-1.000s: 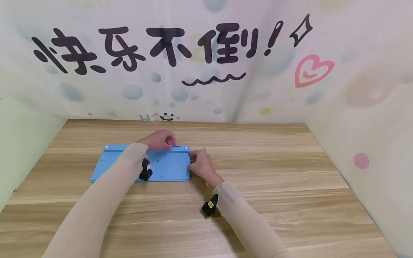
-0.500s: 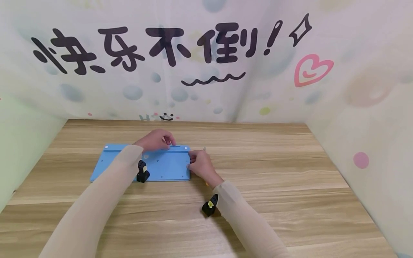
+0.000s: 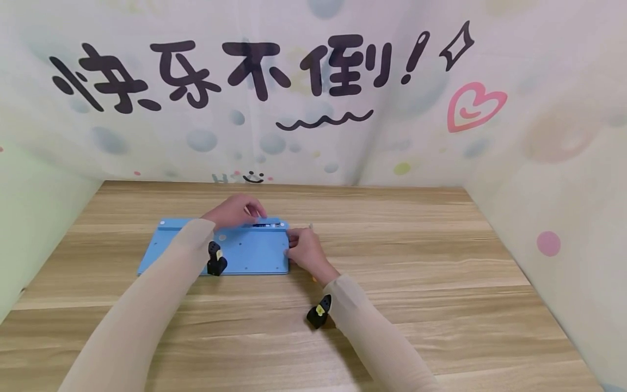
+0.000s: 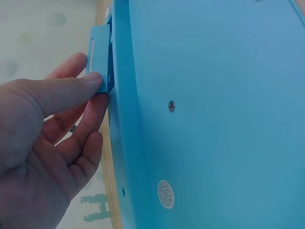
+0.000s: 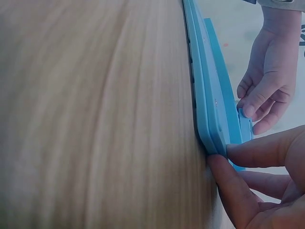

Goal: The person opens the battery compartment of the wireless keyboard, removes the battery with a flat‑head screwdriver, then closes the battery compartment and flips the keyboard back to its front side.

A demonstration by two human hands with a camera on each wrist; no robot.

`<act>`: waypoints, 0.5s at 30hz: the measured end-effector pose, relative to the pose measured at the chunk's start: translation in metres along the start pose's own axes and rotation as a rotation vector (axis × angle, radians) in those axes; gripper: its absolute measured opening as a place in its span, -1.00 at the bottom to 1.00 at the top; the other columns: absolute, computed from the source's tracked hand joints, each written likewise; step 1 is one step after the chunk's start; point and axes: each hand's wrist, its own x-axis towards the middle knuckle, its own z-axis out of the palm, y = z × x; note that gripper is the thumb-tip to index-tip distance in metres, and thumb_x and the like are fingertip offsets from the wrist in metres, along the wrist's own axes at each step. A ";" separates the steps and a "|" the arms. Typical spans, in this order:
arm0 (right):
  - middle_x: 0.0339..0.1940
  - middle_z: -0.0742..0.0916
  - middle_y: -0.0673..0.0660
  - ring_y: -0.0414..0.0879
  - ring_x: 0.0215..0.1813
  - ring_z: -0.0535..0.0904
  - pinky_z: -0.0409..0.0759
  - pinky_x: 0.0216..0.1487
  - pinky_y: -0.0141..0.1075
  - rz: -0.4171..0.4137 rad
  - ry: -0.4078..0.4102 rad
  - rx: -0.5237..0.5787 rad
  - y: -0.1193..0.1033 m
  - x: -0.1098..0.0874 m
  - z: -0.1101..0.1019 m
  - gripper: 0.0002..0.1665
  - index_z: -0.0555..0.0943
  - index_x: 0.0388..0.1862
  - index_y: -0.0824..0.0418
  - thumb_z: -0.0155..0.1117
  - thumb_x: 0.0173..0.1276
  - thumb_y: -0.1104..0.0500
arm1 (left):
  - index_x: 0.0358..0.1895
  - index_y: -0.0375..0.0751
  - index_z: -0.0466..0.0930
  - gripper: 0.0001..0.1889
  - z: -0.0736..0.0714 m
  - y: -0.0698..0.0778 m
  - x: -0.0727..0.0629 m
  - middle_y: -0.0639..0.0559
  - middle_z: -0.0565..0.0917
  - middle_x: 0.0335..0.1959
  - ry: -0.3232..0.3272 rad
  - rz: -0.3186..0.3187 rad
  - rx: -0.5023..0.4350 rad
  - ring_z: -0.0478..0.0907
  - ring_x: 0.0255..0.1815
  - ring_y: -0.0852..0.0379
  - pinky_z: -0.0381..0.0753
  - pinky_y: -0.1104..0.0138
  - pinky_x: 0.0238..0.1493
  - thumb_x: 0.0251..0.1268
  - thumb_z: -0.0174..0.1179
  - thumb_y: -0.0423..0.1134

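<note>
A light blue keyboard (image 3: 257,253) lies face down on the table, its screw-dotted back upward and a raised ridge along the far side. My left hand (image 3: 232,212) is at that ridge, pinching a small blue battery cover (image 4: 99,50) between thumb and fingers. The cover stands lifted off the ridge, exposing a narrow dark battery compartment (image 3: 266,225) toward the right end. With thumb and fingers my right hand (image 3: 307,251) grips the keyboard's right edge. In the right wrist view the thumb is on the back and a finger is beneath the edge.
The wooden table (image 3: 441,283) extends to the right and in front. Small things partly hidden by the right hand show beside it: an orange bit (image 3: 314,280) and a greyish tip (image 3: 311,225). A printed cloth (image 3: 313,152) hangs behind the table.
The battery cover has come up from the ridge in the left hand, uncovering the compartment. The left forearm has shifted slightly left. Right hand and keyboard hold still.
</note>
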 end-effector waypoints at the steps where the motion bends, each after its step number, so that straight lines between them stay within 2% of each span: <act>1: -0.14 0.60 0.22 -0.06 -0.18 0.53 0.59 -0.36 -0.41 0.002 -0.001 0.001 0.000 0.000 0.000 -0.39 0.42 0.18 0.40 0.24 0.08 0.52 | -0.15 -0.30 0.61 -0.82 -0.001 0.000 0.000 -0.13 0.58 -0.21 -0.003 0.006 -0.001 0.45 -0.16 -0.04 0.48 0.19 -0.11 0.23 0.09 -0.47; 15: -0.15 0.60 0.20 -0.07 -0.20 0.52 0.59 -0.36 -0.41 0.003 0.002 -0.021 0.002 0.001 0.001 -0.39 0.43 0.18 0.39 0.26 0.08 0.51 | -0.11 -0.26 0.61 -0.81 -0.008 -0.002 0.004 -0.12 0.58 -0.17 0.009 -0.010 -0.012 0.43 -0.12 -0.05 0.43 0.13 -0.04 0.25 0.10 -0.41</act>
